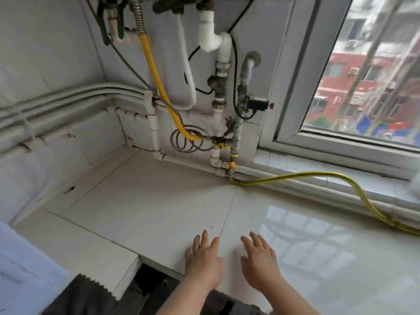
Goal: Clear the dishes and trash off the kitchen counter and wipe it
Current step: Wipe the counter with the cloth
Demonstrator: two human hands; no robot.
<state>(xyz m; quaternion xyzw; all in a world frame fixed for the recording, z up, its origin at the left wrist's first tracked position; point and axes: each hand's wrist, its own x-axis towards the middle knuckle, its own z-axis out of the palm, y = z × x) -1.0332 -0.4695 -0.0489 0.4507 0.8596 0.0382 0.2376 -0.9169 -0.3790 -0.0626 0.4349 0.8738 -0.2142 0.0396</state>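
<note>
Counter: We look down on a pale tiled counter (159, 201) that fills the lower half of the view and runs into a corner. It lies under both hands. We see no dishes, trash or cloth here; they may lie outside the view.
Window: A large window (375, 76) stands at the right, its sill just behind the counter. Its glare on the glossy tiles could, we judge, hide wet streaks or missed patches.
Pipes: A cluster of white and metal pipes (221, 64) runs down the back wall to the counter's far edge. A wipe pushed hard into that corner could knock the fittings.
Hose: A yellow hose (318, 173) loops loosely along the sill toward the right. We think a sweeping arm or cloth could snag it and tug its joint.
Gap: A dark opening (147, 276) breaks the near edge, left of the hands. Crumbs or water pushed that way could drop in.
Left hand: The left hand (202, 262) is palm down, fingers straight and slightly spread, holding nothing. We cannot tell if it touches the tile or hovers.
Right hand: The right hand (259, 262) lies just beside it, flat in the same way and bare of any object.
Valve: A small yellow-handled valve (229, 165) sits where the hose meets the pipes, low enough for a wipe to turn it.
Mark: A dark spot (69, 190) sits far left, easy to miss.
</note>
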